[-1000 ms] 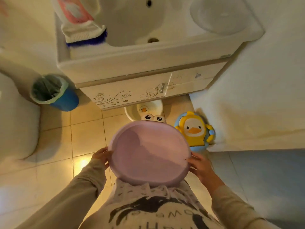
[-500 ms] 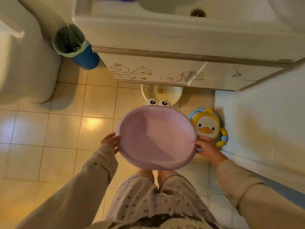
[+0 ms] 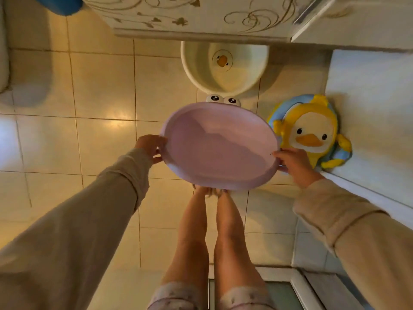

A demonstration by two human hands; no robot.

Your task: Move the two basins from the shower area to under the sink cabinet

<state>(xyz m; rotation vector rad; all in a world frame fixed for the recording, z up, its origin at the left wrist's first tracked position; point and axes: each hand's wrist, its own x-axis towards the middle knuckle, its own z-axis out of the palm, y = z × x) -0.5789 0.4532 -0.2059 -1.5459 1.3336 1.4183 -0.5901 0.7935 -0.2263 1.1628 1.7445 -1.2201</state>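
Observation:
I hold a round pink basin (image 3: pixel 220 146) level above the tiled floor, in front of my legs. My left hand (image 3: pixel 150 147) grips its left rim and my right hand (image 3: pixel 292 162) grips its right rim. A cream basin (image 3: pixel 224 67) with a duck picture inside and two cartoon eyes on its near rim sits on the floor, partly under the sink cabinet (image 3: pixel 201 16). The pink basin is just in front of the cream one and hides part of its near edge.
A yellow duck child seat (image 3: pixel 310 130) leans against the white wall on the right. A blue waste bin (image 3: pixel 60 5) shows at the top left, next to the toilet base (image 3: pixel 4 52). A shower threshold (image 3: pixel 290 278) lies behind my feet.
I have bent lower: the view tipped down, the sink top left the frame, and the cabinet front and cream basin came closer. The pink basin stays in both hands, now lower.

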